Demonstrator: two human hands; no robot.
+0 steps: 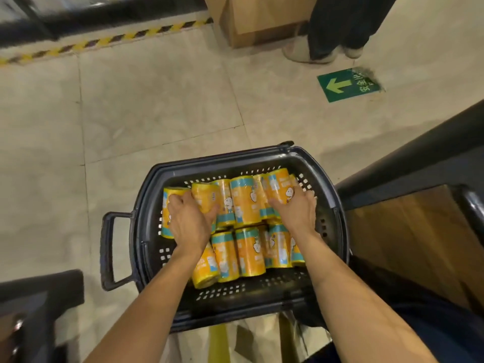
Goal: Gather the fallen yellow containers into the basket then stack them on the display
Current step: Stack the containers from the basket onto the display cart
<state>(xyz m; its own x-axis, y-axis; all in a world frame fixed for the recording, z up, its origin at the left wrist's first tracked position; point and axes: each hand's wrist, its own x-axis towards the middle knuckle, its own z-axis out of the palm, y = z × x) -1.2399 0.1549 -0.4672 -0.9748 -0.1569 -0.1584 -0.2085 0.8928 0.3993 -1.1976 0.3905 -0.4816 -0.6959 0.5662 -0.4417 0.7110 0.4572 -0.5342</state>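
Note:
A black plastic basket stands on the floor below me, holding several yellow containers with teal bands, lying on their sides in two rows. My left hand reaches into the far row at the left; its fingers and thumb curl round a yellow container. My right hand is in the far row at the right, fingers wrapped over another yellow container. The near row lies untouched between my forearms.
The basket's handle sticks out to the left. A dark shelf with a wooden surface rises at the right, another dark fixture at the lower left. A person's feet, a cardboard box and a green arrow floor sign lie ahead.

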